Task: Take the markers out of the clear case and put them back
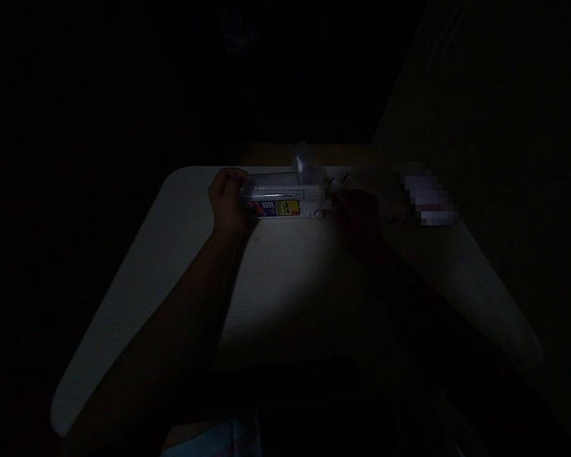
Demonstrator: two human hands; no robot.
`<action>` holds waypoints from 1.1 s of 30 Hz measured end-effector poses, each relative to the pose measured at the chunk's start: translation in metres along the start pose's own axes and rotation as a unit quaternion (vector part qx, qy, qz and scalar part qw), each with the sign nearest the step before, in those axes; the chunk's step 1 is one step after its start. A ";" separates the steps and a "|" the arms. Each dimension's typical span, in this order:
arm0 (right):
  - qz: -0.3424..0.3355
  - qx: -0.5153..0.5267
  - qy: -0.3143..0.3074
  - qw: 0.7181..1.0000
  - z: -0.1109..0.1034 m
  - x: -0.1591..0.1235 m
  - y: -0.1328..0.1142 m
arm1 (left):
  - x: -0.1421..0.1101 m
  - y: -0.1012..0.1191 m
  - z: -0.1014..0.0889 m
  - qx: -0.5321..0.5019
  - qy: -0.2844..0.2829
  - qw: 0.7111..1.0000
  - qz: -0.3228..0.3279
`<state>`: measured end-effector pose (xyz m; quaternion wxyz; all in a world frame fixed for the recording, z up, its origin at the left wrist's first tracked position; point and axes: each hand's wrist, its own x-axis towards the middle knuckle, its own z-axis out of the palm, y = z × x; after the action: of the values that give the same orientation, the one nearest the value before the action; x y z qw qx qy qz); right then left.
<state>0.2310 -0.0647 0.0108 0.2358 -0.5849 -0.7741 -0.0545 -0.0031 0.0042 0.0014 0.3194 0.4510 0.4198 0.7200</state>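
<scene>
A clear plastic box (283, 192) sits at 12 o'clock on the white table (276, 266); its raised clear flap (306, 164) is faint. The left hand (228, 203) grips the box's 9 o'clock end, concealing that edge. The label (287, 207) is too small to read fully. The right hand (359, 216), at the box's 3 o'clock end, is lost in shadow; its grip cannot be determined. A pixelated item (428, 195) at 2 o'clock is unidentifiable.

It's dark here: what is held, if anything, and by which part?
The left hand holds the clear container by its left end. Whether the right hand holds anything is too dark to tell.
</scene>
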 end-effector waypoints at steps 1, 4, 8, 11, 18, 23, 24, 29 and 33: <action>-0.009 0.003 -0.004 1.000 0.000 0.000 -0.002 | 0.000 0.000 0.000 0.003 -0.001 1.000 0.004; -0.027 0.008 -0.025 0.999 0.002 0.000 -0.006 | 0.000 -0.001 -0.001 0.010 -0.010 1.000 0.010; -0.021 -0.011 -0.048 0.999 0.003 0.002 -0.003 | 0.000 -0.003 -0.001 0.003 -0.010 1.000 0.004; -0.011 -0.050 -0.061 0.997 0.003 0.004 0.001 | 0.001 -0.003 -0.001 0.006 -0.014 1.000 0.004; -0.018 -0.109 -0.059 0.992 -0.003 0.001 0.000 | 0.001 0.000 -0.001 0.022 -0.013 1.000 -0.009; -0.032 -0.037 -0.047 0.998 -0.002 0.001 -0.008 | 0.002 -0.003 -0.002 0.021 -0.010 1.000 -0.004; -0.025 -0.019 -0.050 0.998 -0.002 0.001 -0.008 | 0.002 -0.003 -0.002 0.020 -0.011 1.000 0.000; 0.022 0.015 -0.022 0.999 -0.004 0.002 -0.001 | 0.001 -0.002 -0.001 0.013 -0.016 1.000 -0.014; 0.014 -0.034 -0.079 0.996 -0.007 0.004 -0.003 | 0.002 -0.002 -0.001 0.017 -0.014 1.000 -0.001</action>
<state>0.2298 -0.0643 0.0188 0.1545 -0.6062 -0.7796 -0.0310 -0.0048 0.0063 0.0003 0.3182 0.4662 0.4281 0.7058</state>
